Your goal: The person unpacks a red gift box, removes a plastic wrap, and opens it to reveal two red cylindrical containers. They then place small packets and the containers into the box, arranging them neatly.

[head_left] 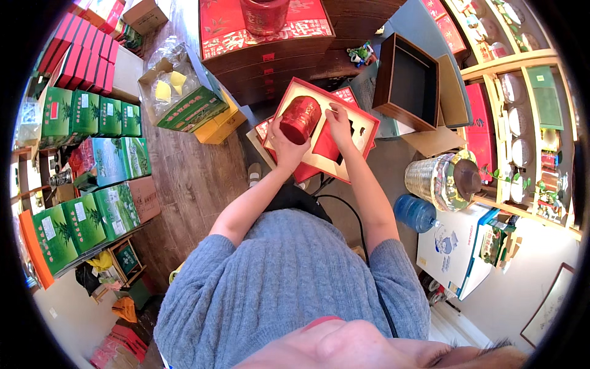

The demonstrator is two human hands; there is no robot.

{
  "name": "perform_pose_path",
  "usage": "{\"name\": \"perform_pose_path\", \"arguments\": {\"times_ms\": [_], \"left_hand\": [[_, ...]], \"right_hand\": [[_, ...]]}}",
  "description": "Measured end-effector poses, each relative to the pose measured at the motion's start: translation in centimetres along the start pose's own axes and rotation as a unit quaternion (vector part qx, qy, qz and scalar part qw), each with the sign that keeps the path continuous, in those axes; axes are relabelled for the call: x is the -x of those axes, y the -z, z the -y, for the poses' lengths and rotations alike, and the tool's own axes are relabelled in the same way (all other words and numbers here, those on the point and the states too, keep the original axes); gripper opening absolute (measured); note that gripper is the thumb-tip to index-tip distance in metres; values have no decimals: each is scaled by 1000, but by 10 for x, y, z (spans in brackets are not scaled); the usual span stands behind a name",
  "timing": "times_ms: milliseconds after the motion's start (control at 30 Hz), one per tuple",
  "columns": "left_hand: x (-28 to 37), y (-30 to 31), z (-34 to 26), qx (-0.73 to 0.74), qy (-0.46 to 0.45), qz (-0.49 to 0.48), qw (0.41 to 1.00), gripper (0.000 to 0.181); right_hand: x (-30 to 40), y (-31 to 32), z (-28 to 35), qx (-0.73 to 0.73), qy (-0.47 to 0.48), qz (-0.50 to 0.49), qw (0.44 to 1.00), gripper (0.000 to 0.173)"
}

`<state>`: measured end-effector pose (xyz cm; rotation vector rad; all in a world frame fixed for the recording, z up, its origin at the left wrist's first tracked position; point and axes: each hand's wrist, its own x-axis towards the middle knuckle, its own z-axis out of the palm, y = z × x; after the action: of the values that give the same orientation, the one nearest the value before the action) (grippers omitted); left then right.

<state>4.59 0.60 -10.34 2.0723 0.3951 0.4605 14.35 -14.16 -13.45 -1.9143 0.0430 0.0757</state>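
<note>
A shiny red cylindrical canister [300, 115] with gold markings lies tilted over an open red gift box [372, 121]. My left hand [286, 146] is wrapped around its lower side and end. The box has a cream insert [318, 162] with a red area [324, 141] and dark cut-outs. My right hand [339, 123] rests over the insert, just right of the canister, with its fingers bent; what the fingertips touch is not clear. Beneath this box, more red patterned packaging [345, 95] shows at the edges.
Ahead stands a stack of dark boxes with a red patterned top [267, 48], bearing another red canister [265, 16]. An open carton [184, 108] holds clear plastic packaging. An empty brown box [408, 85], a water bottle [415, 213] and a woven basket [426, 182] stand right. Green boxes [85, 226] line the left.
</note>
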Motion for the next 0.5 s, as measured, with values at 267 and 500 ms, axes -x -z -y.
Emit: {"name": "perform_pose_path", "arguments": {"times_ms": [267,500], "left_hand": [[-28,126,7,449,82,291,841,94],[-50,202,15,449,112,327,824,103]], "right_hand": [[26,54,128,-106,-135,381,908,63],[73,8,181,-142,-96,338,925,50]]}}
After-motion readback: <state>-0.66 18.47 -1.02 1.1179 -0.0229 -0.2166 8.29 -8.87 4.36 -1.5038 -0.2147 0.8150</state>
